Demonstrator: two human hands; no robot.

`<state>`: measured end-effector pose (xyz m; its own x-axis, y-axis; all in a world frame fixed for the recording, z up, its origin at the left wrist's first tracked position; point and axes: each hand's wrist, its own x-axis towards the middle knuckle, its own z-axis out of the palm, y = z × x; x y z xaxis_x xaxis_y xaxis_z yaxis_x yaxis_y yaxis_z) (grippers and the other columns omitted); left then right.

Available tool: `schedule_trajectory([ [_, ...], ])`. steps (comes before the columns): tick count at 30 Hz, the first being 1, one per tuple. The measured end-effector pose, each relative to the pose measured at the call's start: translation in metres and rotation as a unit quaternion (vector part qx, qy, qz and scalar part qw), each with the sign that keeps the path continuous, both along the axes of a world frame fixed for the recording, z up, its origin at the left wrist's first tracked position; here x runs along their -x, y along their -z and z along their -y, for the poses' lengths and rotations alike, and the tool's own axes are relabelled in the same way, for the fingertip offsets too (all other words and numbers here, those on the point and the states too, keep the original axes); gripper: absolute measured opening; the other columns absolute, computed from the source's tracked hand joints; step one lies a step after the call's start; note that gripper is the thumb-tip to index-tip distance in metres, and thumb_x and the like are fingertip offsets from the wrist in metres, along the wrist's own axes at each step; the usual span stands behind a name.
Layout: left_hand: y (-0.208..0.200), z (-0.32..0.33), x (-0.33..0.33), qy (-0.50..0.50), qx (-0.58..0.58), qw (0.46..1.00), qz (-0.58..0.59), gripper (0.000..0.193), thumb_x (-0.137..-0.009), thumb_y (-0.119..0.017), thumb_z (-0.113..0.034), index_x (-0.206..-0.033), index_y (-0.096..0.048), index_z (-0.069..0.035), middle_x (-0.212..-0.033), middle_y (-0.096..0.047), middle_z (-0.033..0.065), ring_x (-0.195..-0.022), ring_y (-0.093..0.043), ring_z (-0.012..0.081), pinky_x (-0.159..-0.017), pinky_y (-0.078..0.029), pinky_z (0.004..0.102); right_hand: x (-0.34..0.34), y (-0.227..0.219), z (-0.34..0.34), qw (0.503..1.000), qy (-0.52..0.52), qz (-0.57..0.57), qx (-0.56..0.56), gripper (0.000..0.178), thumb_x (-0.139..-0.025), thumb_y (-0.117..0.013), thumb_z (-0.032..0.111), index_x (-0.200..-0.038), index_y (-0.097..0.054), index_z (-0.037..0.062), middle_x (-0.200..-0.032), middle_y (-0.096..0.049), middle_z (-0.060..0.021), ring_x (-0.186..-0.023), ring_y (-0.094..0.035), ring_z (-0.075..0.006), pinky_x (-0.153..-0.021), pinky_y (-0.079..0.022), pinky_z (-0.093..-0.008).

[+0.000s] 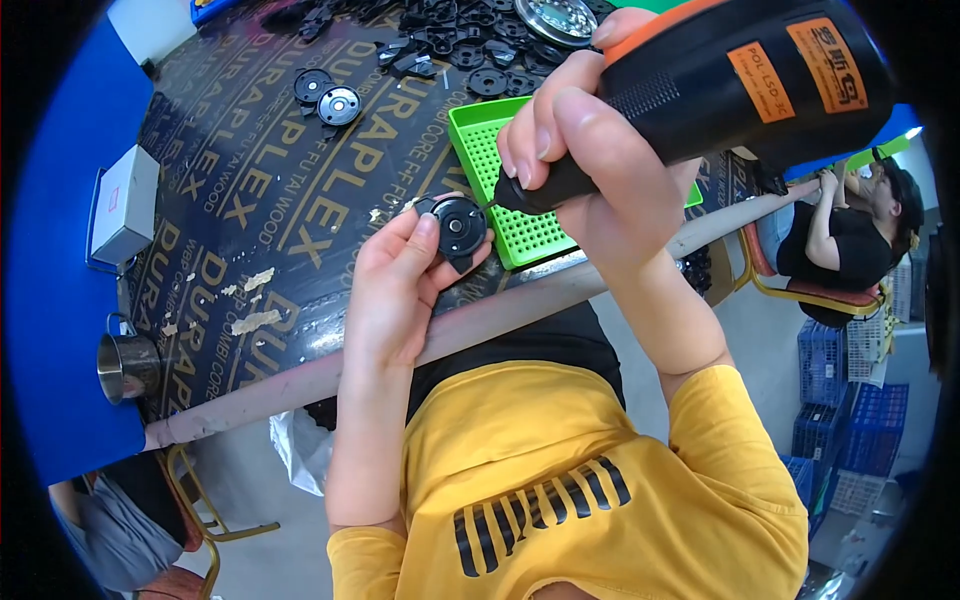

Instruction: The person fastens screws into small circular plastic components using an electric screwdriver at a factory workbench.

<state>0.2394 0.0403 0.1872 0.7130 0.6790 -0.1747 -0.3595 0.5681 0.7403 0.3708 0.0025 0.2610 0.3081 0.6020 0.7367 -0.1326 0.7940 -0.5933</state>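
Note:
My left hand (392, 285) holds a small round black plastic part (459, 228) with a metal centre, just above the near edge of the dark table (250, 200). My right hand (590, 150) grips a black and orange electric screwdriver (740, 75), whose tip meets the right side of the round part. Behind both hands a green perforated tray (480, 140) lies on the table.
A heap of black plastic parts (470, 40) and a round metal dish (555, 18) lie at the far side; two round parts (328, 98) sit apart. A white box (125, 205) and metal cup (128, 365) stand left. Another person (850, 235) sits right, near blue crates (845, 400).

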Motion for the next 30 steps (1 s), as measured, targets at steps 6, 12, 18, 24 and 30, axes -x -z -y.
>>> schedule_trajectory([
  [6, 0.001, -0.001, 0.000, 0.000, 0.007, 1.000, 0.006, 0.025, -0.092, -0.040, -0.014, -0.103, -0.049, 0.006, -0.097, -0.059, 0.0120, -0.086, -0.060, 0.0182, -0.082, -0.050, 0.0313, -0.002, 0.008, -0.006, 0.999, 0.016, 0.035, -0.036, 0.031, -0.074, -0.056, -0.007, -0.101, -0.041, 0.0001, -0.064, -0.054, -0.0043, -0.050, -0.053, -0.0115, -0.050, -0.046, -0.0237],
  [12, 0.000, 0.000, 0.000, -0.002, 0.007, 1.000, -0.006, 0.024, -0.092, -0.040, -0.013, -0.102, -0.050, 0.006, -0.096, -0.059, 0.0120, -0.085, -0.060, 0.0178, -0.081, -0.050, 0.0309, -0.002, 0.012, -0.009, 0.997, 0.013, 0.057, -0.053, 0.031, -0.073, -0.056, -0.006, -0.100, -0.043, -0.0005, -0.064, -0.054, -0.0031, -0.051, -0.053, -0.0096, -0.050, -0.045, -0.0222],
  [18, -0.001, 0.002, 0.000, -0.003, 0.015, 1.000, -0.015, 0.024, -0.092, -0.039, -0.013, -0.102, -0.050, 0.006, -0.095, -0.059, 0.0120, -0.085, -0.061, 0.0177, -0.081, -0.050, 0.0300, -0.003, 0.002, 0.001, 0.995, 0.056, 0.085, 0.013, 0.028, -0.071, -0.059, -0.005, -0.096, -0.047, -0.0004, -0.064, -0.054, -0.0014, -0.052, -0.054, -0.0088, -0.051, -0.045, -0.0212],
  [24, 0.000, 0.001, 0.000, 0.001, 0.020, 1.000, -0.018, 0.024, -0.092, -0.038, -0.012, -0.102, -0.049, 0.007, -0.096, -0.059, 0.0127, -0.085, -0.061, 0.0181, -0.081, -0.050, 0.0299, -0.002, 0.007, -0.001, 0.992, 0.063, 0.079, 0.069, 0.019, -0.069, -0.061, -0.002, -0.085, -0.052, 0.0016, -0.064, -0.053, 0.0000, -0.055, -0.053, -0.0077, -0.053, -0.044, -0.0209],
  [30, -0.001, 0.001, 0.000, -0.005, 0.024, 1.000, -0.013, 0.025, -0.092, -0.038, -0.011, -0.103, -0.049, 0.008, -0.096, -0.059, 0.0133, -0.085, -0.061, 0.0188, -0.081, -0.050, 0.0301, -0.006, 0.010, -0.001, 0.974, 0.077, 0.201, 0.076, 0.031, -0.078, -0.045, -0.008, -0.103, -0.035, 0.0076, -0.066, -0.047, -0.0055, -0.049, -0.048, -0.0133, -0.051, -0.044, -0.0289],
])
